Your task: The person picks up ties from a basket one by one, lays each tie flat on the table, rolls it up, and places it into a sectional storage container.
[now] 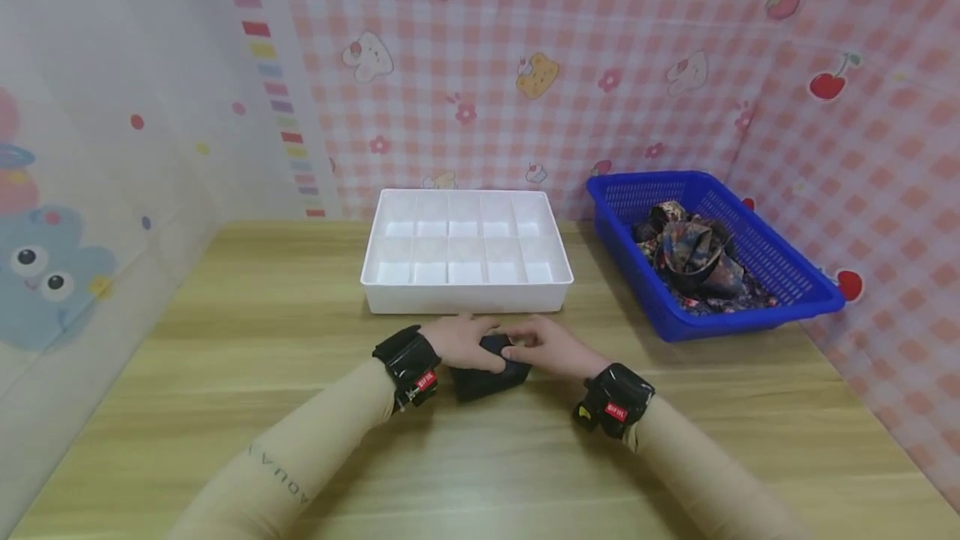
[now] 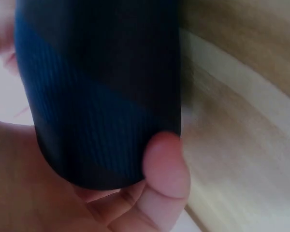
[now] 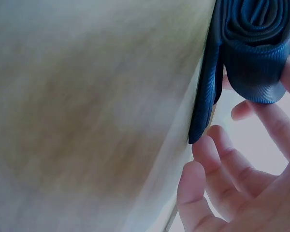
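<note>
A dark navy necktie (image 1: 480, 383) lies on the table in front of the white box, partly covered by both hands. In the right wrist view the necktie (image 3: 257, 72) shows as a ribbed, shiny roll coiled in several layers, with a flat length beside it. My left hand (image 1: 465, 342) grips the roll from the left, its thumb on the near face and its fingers behind. From the other side, my right hand (image 1: 558, 350) holds the roll between thumb and forefinger. Its other fingers (image 3: 210, 152) are spread near the end of the flat length.
Just beyond the hands stands a white box (image 1: 468, 298) divided into several compartments. A blue plastic basket (image 1: 795, 307) at the right holds crumpled, dark patterned cloth (image 1: 686, 248). Patterned sheets (image 1: 480, 82) hang behind the wooden table (image 1: 225, 340) and at both sides.
</note>
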`<state>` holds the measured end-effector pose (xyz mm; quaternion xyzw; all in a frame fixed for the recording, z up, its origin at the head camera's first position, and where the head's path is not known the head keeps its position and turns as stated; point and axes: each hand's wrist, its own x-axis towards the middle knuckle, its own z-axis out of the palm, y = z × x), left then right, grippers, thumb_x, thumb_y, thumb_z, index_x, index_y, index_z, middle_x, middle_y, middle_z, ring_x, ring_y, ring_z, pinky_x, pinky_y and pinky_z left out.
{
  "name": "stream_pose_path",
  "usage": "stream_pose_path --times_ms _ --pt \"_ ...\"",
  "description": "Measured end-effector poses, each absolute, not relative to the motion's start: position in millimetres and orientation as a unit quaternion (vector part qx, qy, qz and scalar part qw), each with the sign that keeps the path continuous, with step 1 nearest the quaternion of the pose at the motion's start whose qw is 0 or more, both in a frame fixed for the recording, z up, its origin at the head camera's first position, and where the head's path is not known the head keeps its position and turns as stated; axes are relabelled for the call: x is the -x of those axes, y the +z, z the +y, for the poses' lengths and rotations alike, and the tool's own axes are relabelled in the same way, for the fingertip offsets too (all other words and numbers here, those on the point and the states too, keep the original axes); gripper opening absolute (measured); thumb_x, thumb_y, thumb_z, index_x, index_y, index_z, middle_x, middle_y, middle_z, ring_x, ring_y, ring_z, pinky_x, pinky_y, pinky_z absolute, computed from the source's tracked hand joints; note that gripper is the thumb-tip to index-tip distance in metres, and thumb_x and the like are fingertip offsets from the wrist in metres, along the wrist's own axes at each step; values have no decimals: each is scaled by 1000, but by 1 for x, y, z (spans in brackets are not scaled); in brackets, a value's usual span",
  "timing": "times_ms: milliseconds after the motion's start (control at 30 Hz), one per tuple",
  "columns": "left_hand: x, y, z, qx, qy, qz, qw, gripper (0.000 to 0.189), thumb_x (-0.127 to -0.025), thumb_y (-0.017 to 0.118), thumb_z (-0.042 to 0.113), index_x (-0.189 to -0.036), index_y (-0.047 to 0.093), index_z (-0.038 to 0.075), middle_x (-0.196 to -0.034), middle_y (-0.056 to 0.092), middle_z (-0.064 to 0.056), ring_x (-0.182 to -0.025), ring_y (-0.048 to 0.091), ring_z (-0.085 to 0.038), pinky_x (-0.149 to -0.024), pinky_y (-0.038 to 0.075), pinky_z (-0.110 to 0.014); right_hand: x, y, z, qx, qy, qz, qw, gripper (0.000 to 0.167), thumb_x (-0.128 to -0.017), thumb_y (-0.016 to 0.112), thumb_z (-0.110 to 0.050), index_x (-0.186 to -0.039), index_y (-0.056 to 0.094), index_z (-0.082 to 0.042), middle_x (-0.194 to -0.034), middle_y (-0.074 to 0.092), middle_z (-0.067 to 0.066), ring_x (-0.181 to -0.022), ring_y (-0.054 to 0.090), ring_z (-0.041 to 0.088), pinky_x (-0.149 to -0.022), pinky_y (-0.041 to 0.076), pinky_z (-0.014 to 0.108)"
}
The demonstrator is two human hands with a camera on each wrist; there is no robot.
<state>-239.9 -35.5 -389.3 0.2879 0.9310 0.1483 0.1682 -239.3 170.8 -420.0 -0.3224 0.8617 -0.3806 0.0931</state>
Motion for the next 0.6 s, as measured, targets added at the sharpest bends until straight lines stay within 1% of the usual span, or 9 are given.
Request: stream_pose_path --times_ms 33,100,167,267,333,400,467,500,600 --pt "239 -390 -36 -286 150 931 169 82 -77 60 51 -146 42 11 -137 51 -17 -118 50 -32 -91 45 -44 239 -420 170 324 -382 860 94 37 -91 67 -15 -124 63 3 -57 41 -5 -47 37 5 -47 33 21" --pt "237 -390 -36 -288 152 932 160 80 -78 61 50 -145 43 11 -135 54 -14 -119 50 -32 -93 44 -44 238 -421 170 315 -381 864 90 42 -91 68 -16 -126 60 5 -68 54 0 -56 48 7 -53 41 22" --pt "235 -390 -36 -292 153 933 147 78 -78 63 49 -143 45 10 -133 57 -12 -117 53 -31 -94 44 -42 238 -420 169 291 -375 876 90 47 -90 69 -21 -127 59 6 -85 64 8 -71 57 13 -64 48 27" --pt "233 -390 -37 -301 150 933 129 75 -78 63 47 -140 48 8 -128 60 -12 -110 57 -28 -95 42 -39 237 -420 169 250 -356 895 93 51 -88 70 -29 -123 61 6 -112 66 15 -96 62 22 -82 51 37" --pt "232 -391 -38 -306 147 932 124 75 -78 63 47 -139 49 6 -125 62 -11 -104 58 -26 -95 41 -38 237 -419 168 233 -345 904 100 51 -87 71 -33 -121 63 5 -112 67 16 -99 63 25 -85 51 41" --pt "231 -390 -39 -305 148 933 125 75 -77 64 46 -138 49 5 -121 64 -10 -99 58 -24 -91 42 -37 237 -419 167 230 -336 908 105 49 -87 71 -34 -116 66 4 -109 68 15 -96 64 23 -84 52 40" --pt "230 -390 -39 -296 152 933 133 77 -75 65 46 -139 49 5 -120 64 -9 -96 57 -22 -87 43 -35 236 -419 166 229 -333 908 112 44 -86 72 -35 -110 70 2 -102 70 11 -88 64 18 -78 52 36" --pt "229 -390 -40 -293 155 934 135 79 -75 66 46 -139 48 5 -120 64 -8 -95 58 -21 -84 44 -34 236 -419 166 229 -333 907 116 40 -85 72 -35 -105 71 0 -95 71 8 -82 62 16 -73 51 33" --pt "227 -392 -40 -286 163 934 140 80 -72 70 45 -138 50 4 -117 66 -7 -91 59 -19 -77 46 -31 235 -420 164 233 -343 901 128 30 -84 74 -35 -92 73 -6 -78 66 -2 -67 54 10 -61 45 27"
